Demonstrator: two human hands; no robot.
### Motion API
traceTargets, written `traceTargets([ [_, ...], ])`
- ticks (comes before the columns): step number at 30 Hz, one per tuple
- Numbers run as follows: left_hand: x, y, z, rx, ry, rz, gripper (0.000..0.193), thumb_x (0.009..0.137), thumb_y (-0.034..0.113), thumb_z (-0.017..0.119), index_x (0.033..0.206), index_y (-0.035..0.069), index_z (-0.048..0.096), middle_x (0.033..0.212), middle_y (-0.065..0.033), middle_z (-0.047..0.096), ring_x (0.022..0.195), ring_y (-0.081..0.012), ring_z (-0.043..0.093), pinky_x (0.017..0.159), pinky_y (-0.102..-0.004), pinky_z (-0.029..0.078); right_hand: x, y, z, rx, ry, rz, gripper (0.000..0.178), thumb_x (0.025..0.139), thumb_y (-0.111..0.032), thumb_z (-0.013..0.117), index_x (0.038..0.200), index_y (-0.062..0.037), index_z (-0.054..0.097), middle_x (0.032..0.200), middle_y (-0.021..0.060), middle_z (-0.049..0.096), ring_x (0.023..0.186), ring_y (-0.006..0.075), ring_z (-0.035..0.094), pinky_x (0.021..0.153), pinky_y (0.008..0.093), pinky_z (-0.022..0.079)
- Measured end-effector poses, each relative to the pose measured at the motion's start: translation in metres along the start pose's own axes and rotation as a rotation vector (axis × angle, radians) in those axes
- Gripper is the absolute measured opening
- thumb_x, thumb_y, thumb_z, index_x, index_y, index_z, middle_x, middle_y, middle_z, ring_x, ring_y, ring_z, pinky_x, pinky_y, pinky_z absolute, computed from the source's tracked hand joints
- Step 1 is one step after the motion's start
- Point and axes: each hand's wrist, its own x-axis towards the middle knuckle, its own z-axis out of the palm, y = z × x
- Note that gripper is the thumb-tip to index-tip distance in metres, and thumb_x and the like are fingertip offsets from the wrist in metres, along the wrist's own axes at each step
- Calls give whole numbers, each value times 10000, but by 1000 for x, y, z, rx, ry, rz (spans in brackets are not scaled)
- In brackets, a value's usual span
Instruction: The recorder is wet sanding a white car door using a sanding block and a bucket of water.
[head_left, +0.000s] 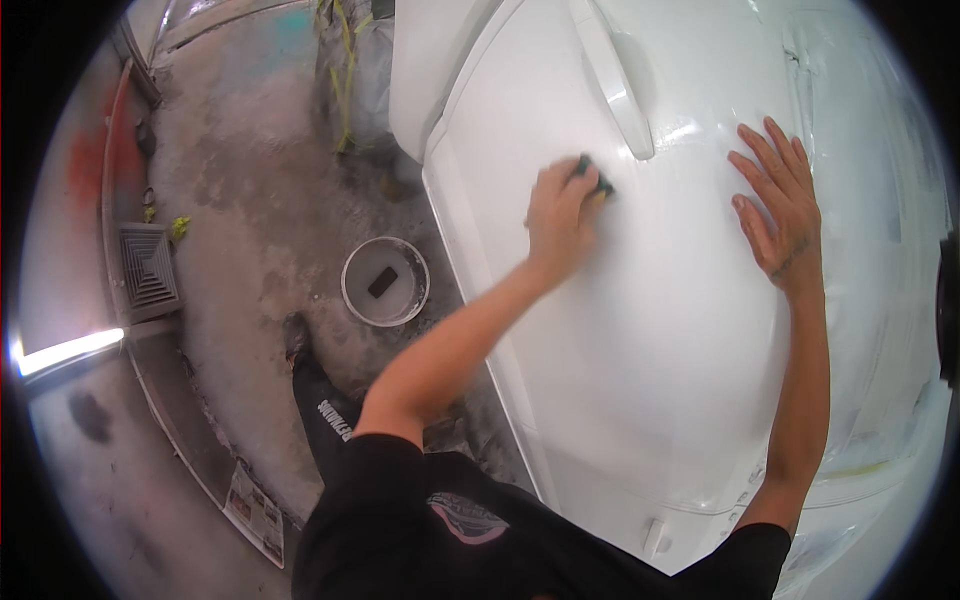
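My left hand [562, 218] is closed around a small green-and-yellow scrubbing pad [600, 182], pressed to a smooth white vehicle door [640, 340]. Motion blurs its fingers a little, and they hide most of the pad. A long white door handle [615, 85] rises from the panel just beyond this hand. To the right, my right hand [785, 205] rests with spread fingers on the white surface, holding nothing. Clear plastic film [870, 280] covers the bodywork beyond it.
A white bucket [345, 285] of cloudy liquid with a dark rectangular block [382, 282] in it stands on the stained concrete floor [250, 220]. Farther off is a wrapped object [360, 80] with yellow tape. A vent grille [150, 264] lines the left wall.
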Motion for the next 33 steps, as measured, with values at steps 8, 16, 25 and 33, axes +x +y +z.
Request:
traceTargets([
  [8, 109, -43, 1, 150, 72, -146, 290, 945, 33, 725, 1233, -5, 724, 1253, -187, 676, 1183, -379, 642, 982, -455, 533, 8, -6, 7, 34, 43, -21, 419, 949, -82, 700, 1362, -112, 759, 1571, 67, 643, 1569, 299, 472, 1344, 533, 277],
  [16, 36, -46, 1, 235, 46, -190, 229, 959, 44, 706, 1184, 5, 700, 1172, -210, 664, 1141, -402, 621, 960, -502, 516, 4, 0, 7, 20, 31, 3, 417, 954, -82, 695, 1363, -122, 760, 1546, 68, 665, 1573, 307, 467, 1342, 547, 277],
  [25, -37, -28, 5, 139, 72, -112, 344, 965, 34, 703, 1307, 3, 707, 1228, -271, 681, 1205, -443, 629, 1029, -513, 515, -2, 4, 9, 0, 20, -3, 399, 974, -87, 671, 1360, -123, 762, 1549, 66, 664, 1577, 311, 460, 1340, 556, 273],
  [33, 130, -106, -29, 95, 146, -215, 229, 979, 34, 691, 1202, -7, 720, 1097, -205, 660, 1039, -397, 631, 941, -483, 511, 10, -6, 5, 0, 34, -27, 411, 962, -62, 655, 1358, -104, 756, 1557, 84, 655, 1578, 320, 459, 1341, 558, 273],
])
